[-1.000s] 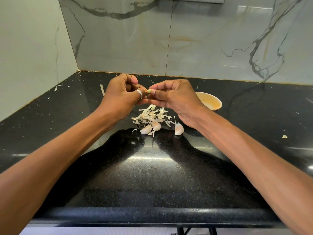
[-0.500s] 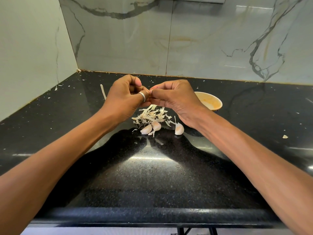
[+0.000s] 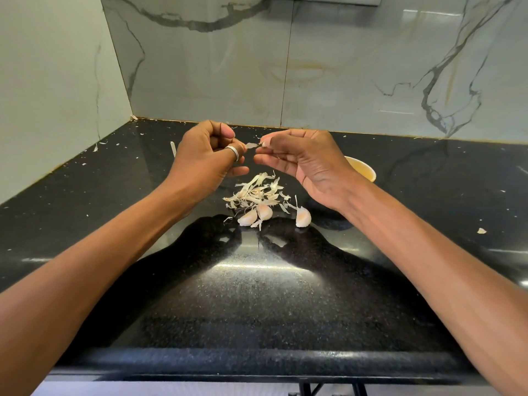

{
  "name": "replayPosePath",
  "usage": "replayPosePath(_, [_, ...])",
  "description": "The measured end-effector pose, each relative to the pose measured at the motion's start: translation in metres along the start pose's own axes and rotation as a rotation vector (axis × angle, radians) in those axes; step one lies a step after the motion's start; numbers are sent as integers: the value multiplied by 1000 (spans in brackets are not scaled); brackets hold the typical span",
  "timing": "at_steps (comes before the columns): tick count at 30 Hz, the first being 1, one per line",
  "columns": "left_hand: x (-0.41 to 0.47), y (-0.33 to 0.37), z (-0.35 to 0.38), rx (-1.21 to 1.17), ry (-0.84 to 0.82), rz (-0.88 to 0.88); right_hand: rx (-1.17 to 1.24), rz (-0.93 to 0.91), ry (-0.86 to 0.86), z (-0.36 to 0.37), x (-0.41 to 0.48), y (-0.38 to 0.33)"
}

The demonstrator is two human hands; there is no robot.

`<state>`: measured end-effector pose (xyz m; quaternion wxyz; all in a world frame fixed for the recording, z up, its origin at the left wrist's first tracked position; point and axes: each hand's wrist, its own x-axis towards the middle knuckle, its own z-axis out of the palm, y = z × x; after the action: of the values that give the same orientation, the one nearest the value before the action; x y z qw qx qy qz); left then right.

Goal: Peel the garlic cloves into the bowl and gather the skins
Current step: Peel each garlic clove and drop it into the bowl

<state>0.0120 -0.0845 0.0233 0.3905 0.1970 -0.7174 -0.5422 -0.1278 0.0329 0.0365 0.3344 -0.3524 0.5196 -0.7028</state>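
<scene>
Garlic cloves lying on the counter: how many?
3. The left clove and middle clove side by side at the skin pile's near edge; right clove apart. The left hand and right hand pinch a garlic piece, unclear what; bowl contents hidden.

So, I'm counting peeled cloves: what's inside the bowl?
Only the bowl's yellowish inner wall shows, and no clove can be made out there. The right hand covers its left part, so the contents cannot be counted.
</scene>
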Motion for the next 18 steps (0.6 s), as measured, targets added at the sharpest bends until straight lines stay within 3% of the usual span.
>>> replayPosePath(9, [3,-2,-1,92,52,-5,28,46,-9,-4,0,-3])
replayPosePath(14, [0,-4,0,336,41,154,-11,52,-22,-4,0,-2])
replayPosePath(18, [-5,-3,3,400,-9,205,-75,40,-44,-3,1,0])
